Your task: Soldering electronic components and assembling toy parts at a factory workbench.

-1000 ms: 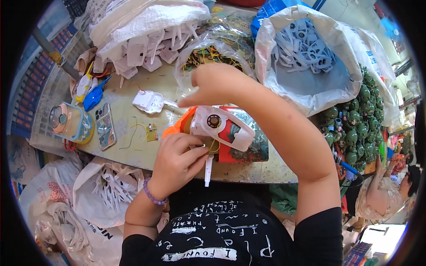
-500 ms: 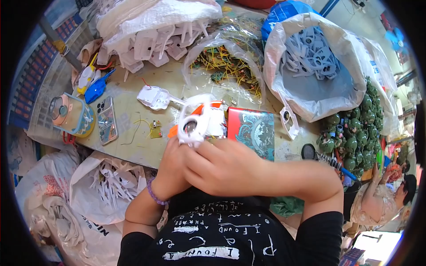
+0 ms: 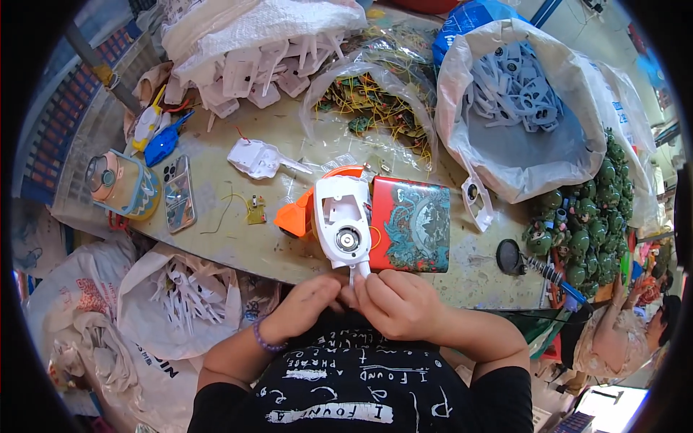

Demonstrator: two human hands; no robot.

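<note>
Pinching the thin lower stem of a white plastic toy shell [image 3: 343,229] between the fingertips of both hands, I hold it upright just above the near edge of the table [image 3: 238,245]. My left hand [image 3: 312,304] closes on the stem from the left and my right hand [image 3: 395,303] from the right, the two touching each other just below the shell. The shell is a flat, rounded white housing, open toward me, with moulded ribs inside and a small round metal part set in its lower half. An orange piece [image 3: 294,216] sticks out from behind its left side, and a thin orange rim shows over its top. Just beside it on the right lies a red tin [image 3: 411,225] with a teal pattern on its lid. Farther left on the table lie a small green circuit board [image 3: 255,210] with yellow wires and another white shell piece [image 3: 254,158], well apart from my hands.
</note>
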